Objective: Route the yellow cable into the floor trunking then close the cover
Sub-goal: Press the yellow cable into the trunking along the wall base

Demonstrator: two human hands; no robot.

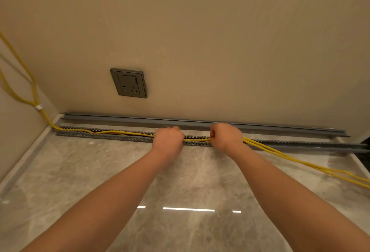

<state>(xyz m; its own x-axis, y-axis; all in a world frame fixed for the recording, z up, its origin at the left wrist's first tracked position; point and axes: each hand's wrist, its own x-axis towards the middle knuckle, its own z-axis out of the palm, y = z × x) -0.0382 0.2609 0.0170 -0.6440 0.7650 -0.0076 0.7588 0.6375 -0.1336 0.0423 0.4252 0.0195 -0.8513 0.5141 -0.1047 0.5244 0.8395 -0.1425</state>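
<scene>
A grey slotted floor trunking point(104, 135) runs left to right along the foot of the wall, its top open. The yellow cable point(197, 140), doubled into two strands, comes down the left wall, lies inside the left half of the trunking and leaves it at the right, trailing across the floor point(300, 162). My left hand point(169, 138) is closed on the cable over the trunking's middle. My right hand point(226, 136) grips the same cable a short way to the right. The grey cover strip point(260, 126) lies loose against the wall, behind the trunking.
A grey wall socket point(129, 83) sits above the trunking at left. A white tie point(38, 107) binds the cable strands on the left wall. Polished marble floor point(180, 181) stretches toward me. The room corner is at far left.
</scene>
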